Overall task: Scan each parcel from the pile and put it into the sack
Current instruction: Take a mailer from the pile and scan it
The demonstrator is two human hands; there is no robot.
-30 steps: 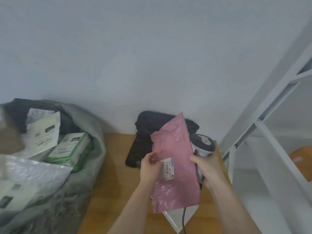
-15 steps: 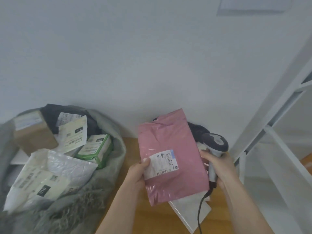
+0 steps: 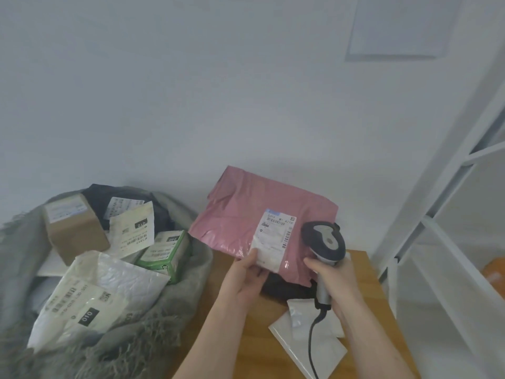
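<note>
Wooden table (image 3: 366, 272) against white wall (image 3: 191, 91), hands gripping pink parcel (image 3: 246, 214) and scanner (image 3: 326, 242).

We see a brown wooden table (image 3: 246, 348) against a pale wall. On the left, a big grey sack (image 3: 169, 335) sits at the table's left edge; we cannot tell if it rests on the table or beside it. Near the front right of the table lie flat white parcels (image 3: 308, 340), one partly on top of another. Just behind them a dark parcel (image 3: 284, 287) lies on the wood, mostly hidden. The right edge of the table stands next to a white rack (image 3: 426, 228).
</note>
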